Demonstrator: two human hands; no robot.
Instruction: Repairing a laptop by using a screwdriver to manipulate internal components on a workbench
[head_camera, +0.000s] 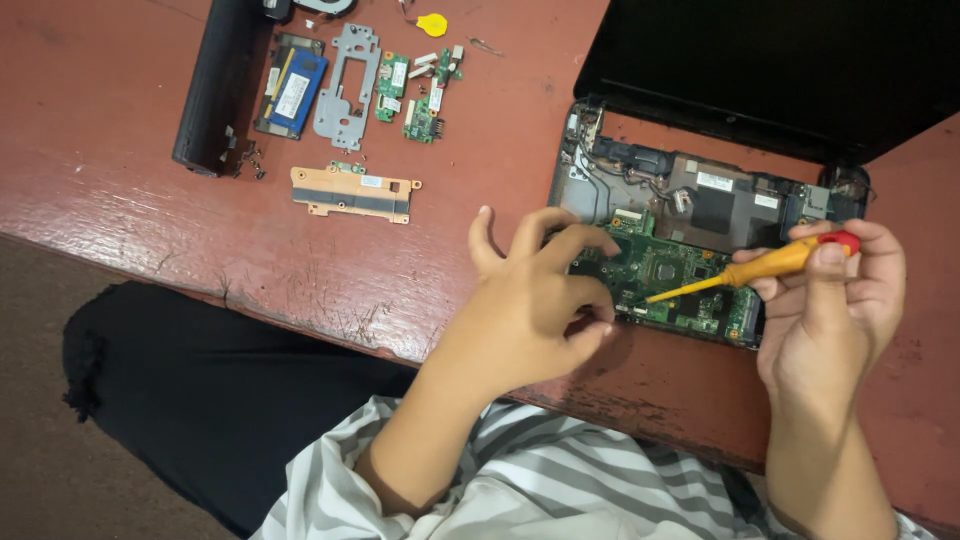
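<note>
One opened laptop (700, 200) lies on the red table (130, 110); its one green circuit board (665, 280) is exposed. The right hand (830, 300) grasps one yellow screwdriver (750, 270), tip on the board. The left hand (535, 300), fingers curled, holds nothing visible. Six removed parts (350, 190) lie at left.

A repair bench: worn red table (150, 120), opened laptop (700, 215), laid-out parts (350, 95).
</note>
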